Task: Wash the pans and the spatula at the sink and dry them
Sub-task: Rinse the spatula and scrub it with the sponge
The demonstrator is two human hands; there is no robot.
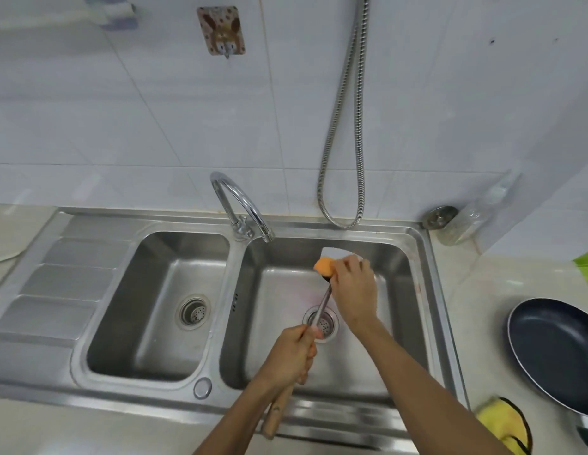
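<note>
One spatula (323, 303) is over the right basin of the two-basin sink (235, 290), blade end far, wooden handle near. Left hand (291, 353) is clenched round the handle. Right hand (353, 287) grasps one orange sponge (322, 265) against the blade end, wrist bent down. One dark pan (558, 349) sits on the tabletop right of the sink, with one yellow cloth (497, 418) just near of it.

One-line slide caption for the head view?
Left hand holds the spatula over the sink; right hand presses a sponge on it.
</note>
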